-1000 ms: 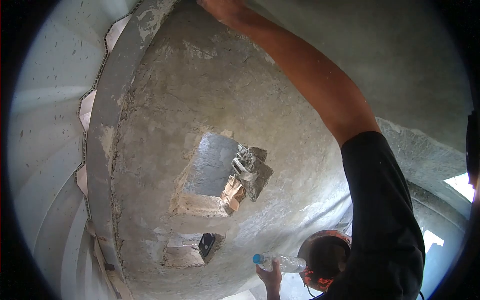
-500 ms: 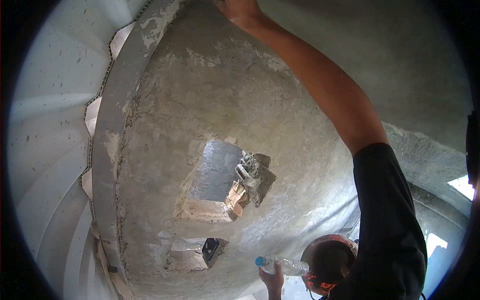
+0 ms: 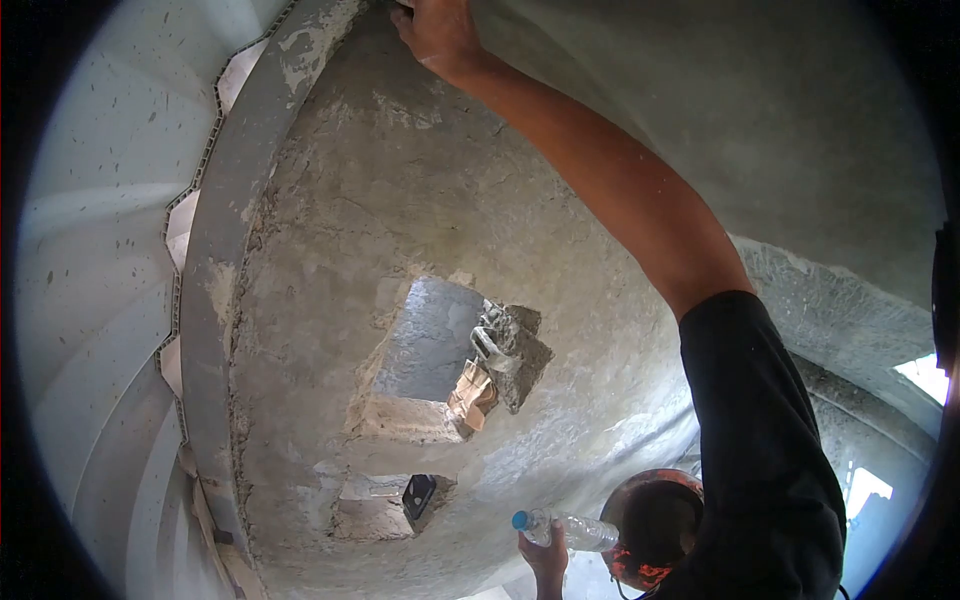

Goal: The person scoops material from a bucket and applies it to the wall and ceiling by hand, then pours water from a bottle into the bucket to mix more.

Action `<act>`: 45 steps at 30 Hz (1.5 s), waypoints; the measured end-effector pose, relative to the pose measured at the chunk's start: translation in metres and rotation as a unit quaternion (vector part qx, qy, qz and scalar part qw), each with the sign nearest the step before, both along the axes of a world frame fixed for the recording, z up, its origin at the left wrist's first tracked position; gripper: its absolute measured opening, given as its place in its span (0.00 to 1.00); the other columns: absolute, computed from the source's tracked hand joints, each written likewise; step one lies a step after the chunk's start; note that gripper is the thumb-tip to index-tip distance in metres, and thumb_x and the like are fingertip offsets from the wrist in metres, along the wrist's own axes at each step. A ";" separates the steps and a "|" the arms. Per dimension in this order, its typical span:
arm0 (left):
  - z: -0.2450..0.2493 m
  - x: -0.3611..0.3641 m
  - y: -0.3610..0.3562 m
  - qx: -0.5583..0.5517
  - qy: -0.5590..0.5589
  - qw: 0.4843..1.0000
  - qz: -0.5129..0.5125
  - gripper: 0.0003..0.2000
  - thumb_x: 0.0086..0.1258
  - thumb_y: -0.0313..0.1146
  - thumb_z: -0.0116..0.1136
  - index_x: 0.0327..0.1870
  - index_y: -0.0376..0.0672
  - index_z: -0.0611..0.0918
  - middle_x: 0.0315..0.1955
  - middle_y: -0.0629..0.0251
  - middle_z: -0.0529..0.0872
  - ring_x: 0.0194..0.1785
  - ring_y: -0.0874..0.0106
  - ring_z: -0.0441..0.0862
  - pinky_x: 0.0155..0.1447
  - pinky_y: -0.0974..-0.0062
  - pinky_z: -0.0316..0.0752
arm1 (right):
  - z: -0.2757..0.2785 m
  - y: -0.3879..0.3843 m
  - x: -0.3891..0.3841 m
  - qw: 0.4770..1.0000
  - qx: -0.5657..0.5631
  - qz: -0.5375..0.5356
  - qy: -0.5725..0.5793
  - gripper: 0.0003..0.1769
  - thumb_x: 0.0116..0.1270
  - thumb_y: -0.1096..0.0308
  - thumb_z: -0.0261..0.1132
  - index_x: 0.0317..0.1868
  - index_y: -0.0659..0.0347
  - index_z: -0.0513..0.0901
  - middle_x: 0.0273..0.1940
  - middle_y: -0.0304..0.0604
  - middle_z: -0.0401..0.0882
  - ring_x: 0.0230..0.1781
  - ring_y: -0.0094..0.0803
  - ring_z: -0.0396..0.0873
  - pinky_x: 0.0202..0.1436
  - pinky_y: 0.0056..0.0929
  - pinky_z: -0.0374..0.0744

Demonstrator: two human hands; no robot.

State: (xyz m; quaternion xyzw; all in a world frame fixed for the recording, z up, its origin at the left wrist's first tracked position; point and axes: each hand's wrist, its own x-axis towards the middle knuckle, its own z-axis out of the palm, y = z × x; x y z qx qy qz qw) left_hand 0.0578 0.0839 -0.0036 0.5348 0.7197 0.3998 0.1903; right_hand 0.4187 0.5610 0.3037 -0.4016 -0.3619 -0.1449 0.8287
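My right arm, in a black sleeve, stretches up across the head view. At the top edge my right hand is by the grey plastered wall, its fingers curled and partly cut off. What it holds, if anything, I cannot make out. Low in the view my left hand is wrapped round a clear plastic water bottle with a blue cap. The bottle lies sideways, its base overlapping the rim of a dark bucket with orange-red marks. My sleeve covers part of that bucket.
A square wall opening holds a mortar-caked tool with a loop handle and a crumpled brown piece. In a smaller recess stands a black device. Pale corrugated sheeting runs along the left beside a grey beam.
My right hand has come further into view, down and to the left, and its forearm and sleeve have shifted left. My left hand keeps the water bottle in nearly the same place.
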 end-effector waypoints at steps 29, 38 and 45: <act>0.013 0.019 -0.002 0.014 0.036 0.999 -0.006 0.14 0.61 0.38 0.62 0.41 0.39 0.75 0.33 0.68 0.78 0.35 0.76 0.75 0.41 0.76 0.70 | 0.001 0.014 0.025 0.987 -0.132 0.073 -0.054 0.19 0.68 0.68 0.51 0.55 0.74 0.69 0.43 0.61 0.77 0.38 0.50 0.78 0.42 0.41 0.77; 0.001 0.007 -0.003 -0.009 0.034 0.999 0.010 0.18 0.57 0.37 0.65 0.42 0.36 0.75 0.33 0.61 0.82 0.36 0.69 0.80 0.43 0.71 0.74 | -0.022 0.017 0.013 0.973 0.063 0.021 -0.219 0.20 0.71 0.62 0.48 0.57 0.67 0.69 0.43 0.60 0.76 0.37 0.50 0.78 0.43 0.42 0.75; 0.005 0.009 -0.001 -0.012 0.020 1.000 0.014 0.17 0.56 0.36 0.65 0.42 0.36 0.75 0.34 0.62 0.82 0.37 0.70 0.80 0.43 0.72 0.73 | -0.026 -0.026 0.032 0.980 -0.021 0.193 -0.039 0.18 0.70 0.65 0.51 0.52 0.71 0.73 0.44 0.59 0.76 0.41 0.49 0.77 0.47 0.35 0.75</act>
